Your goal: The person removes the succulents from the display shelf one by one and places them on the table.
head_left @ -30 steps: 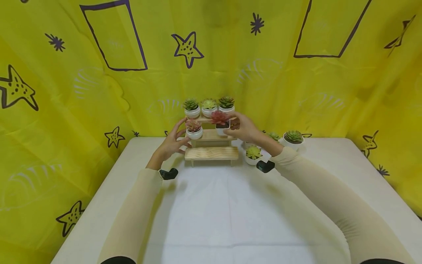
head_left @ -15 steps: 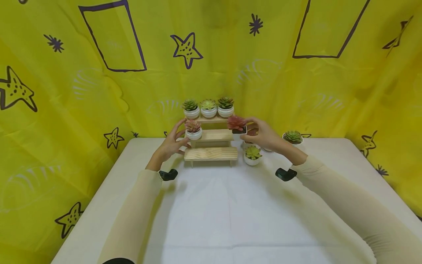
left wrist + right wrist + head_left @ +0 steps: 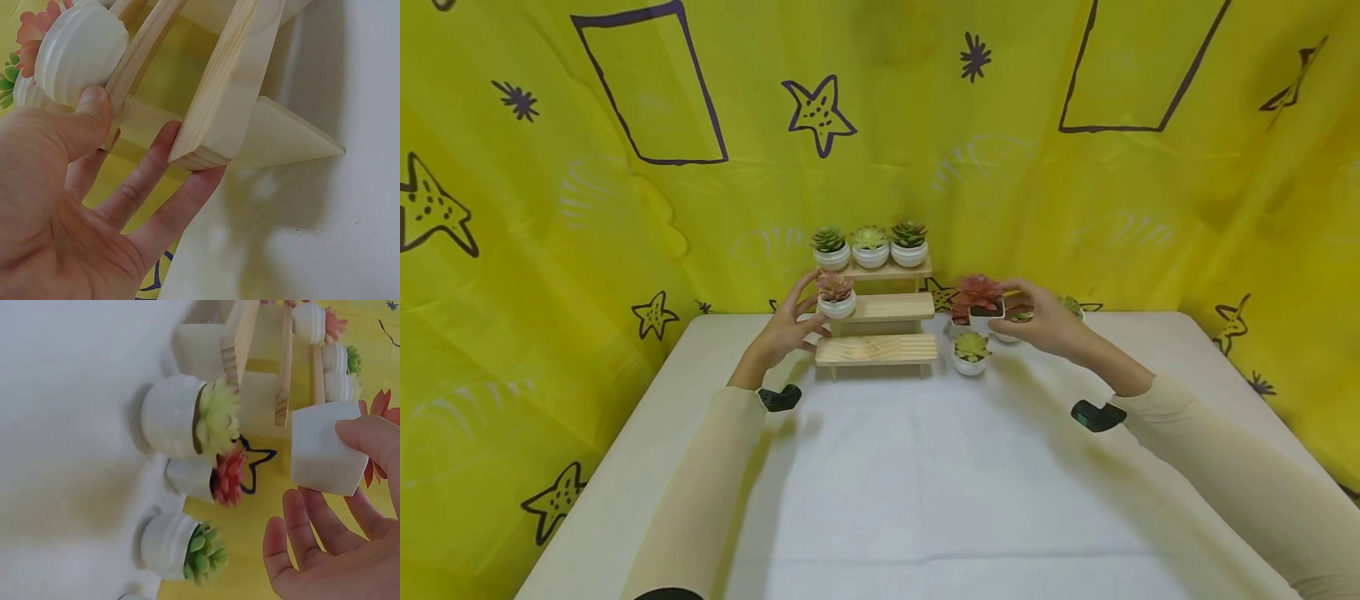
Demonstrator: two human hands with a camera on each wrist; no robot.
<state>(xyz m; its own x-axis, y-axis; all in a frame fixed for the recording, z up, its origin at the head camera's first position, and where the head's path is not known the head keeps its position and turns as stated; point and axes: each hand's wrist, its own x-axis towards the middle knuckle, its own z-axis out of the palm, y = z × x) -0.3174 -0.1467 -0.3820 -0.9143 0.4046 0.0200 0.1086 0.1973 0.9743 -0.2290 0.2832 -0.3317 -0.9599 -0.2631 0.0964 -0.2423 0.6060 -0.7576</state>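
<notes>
My right hand (image 3: 1047,318) pinches the white angular pot (image 3: 328,450) of a red artificial succulent (image 3: 979,290), held up right of the wooden stand. My left hand (image 3: 782,332) is at the left end of that three-step stand (image 3: 876,350). In the left wrist view its nearly straight fingers (image 3: 134,187) touch the lower shelf's end, and the thumb (image 3: 94,122) rests at the base of a pink succulent's white pot (image 3: 81,53). This pink succulent (image 3: 836,289) sits at the left of the middle step. Three green succulents (image 3: 870,246) line the top step.
On the white table (image 3: 857,475), right of the stand, are a yellow-green succulent (image 3: 972,348), another red one (image 3: 230,478) and a green one (image 3: 206,550). One more green succulent (image 3: 1072,307) is partly hidden behind my right hand. A yellow patterned curtain (image 3: 880,125) hangs behind.
My right hand has carried the red succulent rightwards, from over the right of the middle step to beyond the stand, above the other pots. The left hand has kept its place.
</notes>
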